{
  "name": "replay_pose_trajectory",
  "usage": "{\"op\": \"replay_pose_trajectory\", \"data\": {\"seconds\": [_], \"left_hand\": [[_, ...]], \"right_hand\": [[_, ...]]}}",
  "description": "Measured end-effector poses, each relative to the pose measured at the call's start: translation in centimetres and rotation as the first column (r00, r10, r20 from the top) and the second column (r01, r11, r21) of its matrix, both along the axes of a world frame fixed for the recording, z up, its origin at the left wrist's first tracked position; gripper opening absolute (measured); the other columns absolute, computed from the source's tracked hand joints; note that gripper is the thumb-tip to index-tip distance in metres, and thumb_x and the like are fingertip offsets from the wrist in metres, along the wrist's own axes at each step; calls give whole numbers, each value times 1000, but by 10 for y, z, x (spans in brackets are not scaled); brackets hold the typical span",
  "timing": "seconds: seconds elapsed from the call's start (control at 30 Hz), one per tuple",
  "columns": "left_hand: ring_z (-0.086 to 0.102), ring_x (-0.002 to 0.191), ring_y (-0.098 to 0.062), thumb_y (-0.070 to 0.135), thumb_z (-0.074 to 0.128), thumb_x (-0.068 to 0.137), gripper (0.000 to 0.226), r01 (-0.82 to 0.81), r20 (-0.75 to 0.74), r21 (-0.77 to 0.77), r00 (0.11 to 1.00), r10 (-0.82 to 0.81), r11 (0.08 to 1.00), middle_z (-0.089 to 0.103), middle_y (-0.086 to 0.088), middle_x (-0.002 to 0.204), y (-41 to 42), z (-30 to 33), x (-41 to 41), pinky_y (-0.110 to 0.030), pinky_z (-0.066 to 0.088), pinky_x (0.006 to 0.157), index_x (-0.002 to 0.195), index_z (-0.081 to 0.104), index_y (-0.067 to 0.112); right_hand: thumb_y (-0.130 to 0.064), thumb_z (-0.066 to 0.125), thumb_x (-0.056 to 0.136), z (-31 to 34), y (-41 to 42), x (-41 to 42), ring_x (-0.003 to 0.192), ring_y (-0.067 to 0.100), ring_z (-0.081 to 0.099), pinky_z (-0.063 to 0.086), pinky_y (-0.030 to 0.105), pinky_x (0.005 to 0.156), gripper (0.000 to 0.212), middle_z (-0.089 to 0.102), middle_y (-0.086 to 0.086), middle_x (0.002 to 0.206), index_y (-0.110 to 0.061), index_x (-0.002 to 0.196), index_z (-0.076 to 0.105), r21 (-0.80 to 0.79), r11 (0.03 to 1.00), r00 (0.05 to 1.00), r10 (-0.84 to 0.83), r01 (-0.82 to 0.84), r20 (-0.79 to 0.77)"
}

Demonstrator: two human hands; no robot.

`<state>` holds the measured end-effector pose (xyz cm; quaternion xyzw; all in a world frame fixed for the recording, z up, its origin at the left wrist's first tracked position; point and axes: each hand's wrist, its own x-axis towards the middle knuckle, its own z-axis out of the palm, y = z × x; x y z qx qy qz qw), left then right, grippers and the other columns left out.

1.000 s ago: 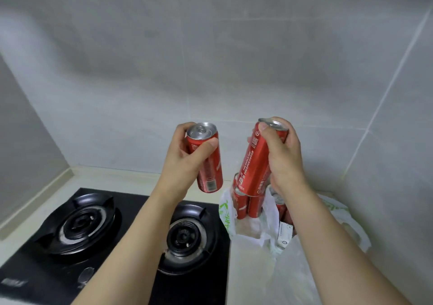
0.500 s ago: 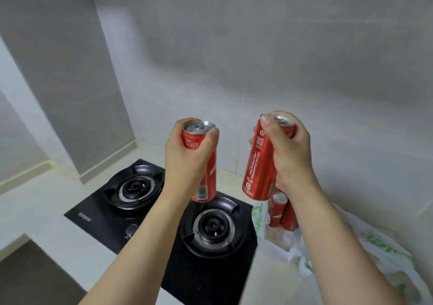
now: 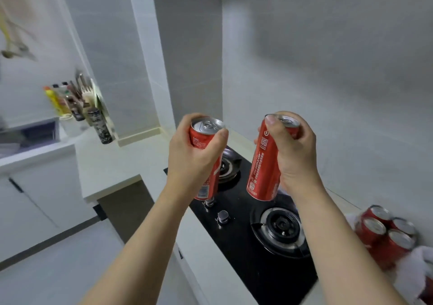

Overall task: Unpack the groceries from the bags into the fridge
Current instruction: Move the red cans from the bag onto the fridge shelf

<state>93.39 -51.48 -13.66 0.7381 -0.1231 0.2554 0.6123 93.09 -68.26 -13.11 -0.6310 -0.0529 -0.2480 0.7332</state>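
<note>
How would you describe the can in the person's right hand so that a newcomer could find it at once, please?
Start at the black gas hob set in the pale counter. Above its near burner, the right hand grips a red soda can near its top. Unlike the left hand's can, it tilts and shows a QR code and white vertical lettering.

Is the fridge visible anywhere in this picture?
No; the view shows only a gas stove, countertop, tiled walls, and the left hand and right hand, each holding a red soda can.
</note>
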Motion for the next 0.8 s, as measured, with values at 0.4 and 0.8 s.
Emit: {"op": "replay_pose_trajectory", "data": {"seconds": [0.4,0.8], "left_hand": [[66,82,-3,43,72,77,36,-332,41,31,943,330,943,64,17,89,177,10,-61,-12,51,65,106,56,28],[66,77,-6,51,68,70,49,-646,48,-15,762,646,763,66,10,89,309,2,-154,-13,50,61,108,58,21]], "right_hand": [[-46,75,70,14,182,-4,74,32,66,57,51,72,30,66,12,83,-22,84,63,-23,938,938,347,-347,11],[-55,71,66,13,346,-47,86,38,66,56,56,78,44,66,12,88,-22,93,63,-109,749,755,655,-653,-21]]}}
